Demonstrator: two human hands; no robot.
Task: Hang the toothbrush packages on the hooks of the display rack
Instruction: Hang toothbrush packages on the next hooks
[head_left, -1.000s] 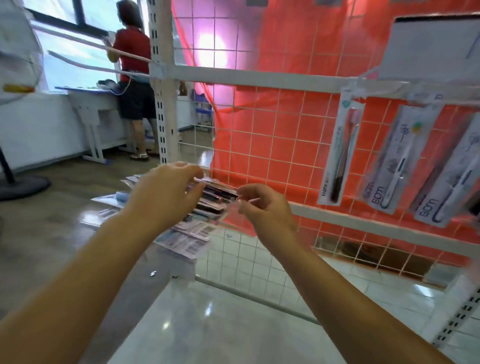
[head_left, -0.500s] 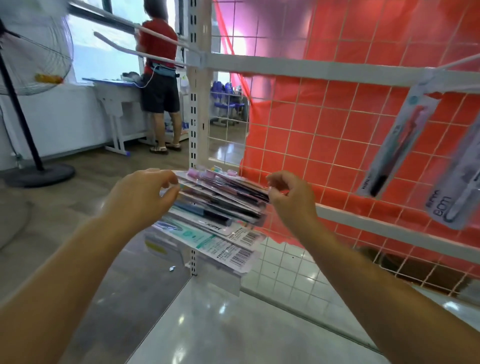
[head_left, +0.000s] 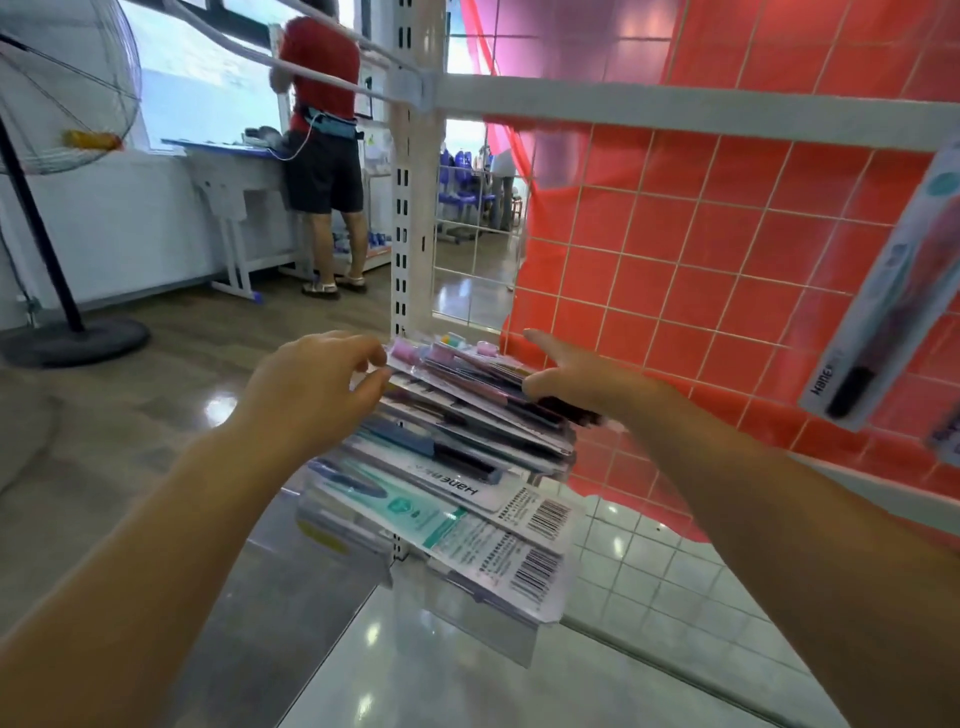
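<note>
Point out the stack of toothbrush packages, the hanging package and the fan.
stack of toothbrush packages (head_left: 457, 462), head view, on a middle package
hanging package (head_left: 883, 306), head view, on its clear front
fan (head_left: 67, 83), head view, on the wire guard

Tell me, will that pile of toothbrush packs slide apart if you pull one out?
Probably. The stack of toothbrush packages is already fanned out, so the glossy packs likely slip. The left hand and right hand hold only its top end, so the lower packs may sag.

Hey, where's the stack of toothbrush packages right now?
Centre of the head view, the stack is held between the left hand and right hand, in front of the rack's white upright post.
</note>
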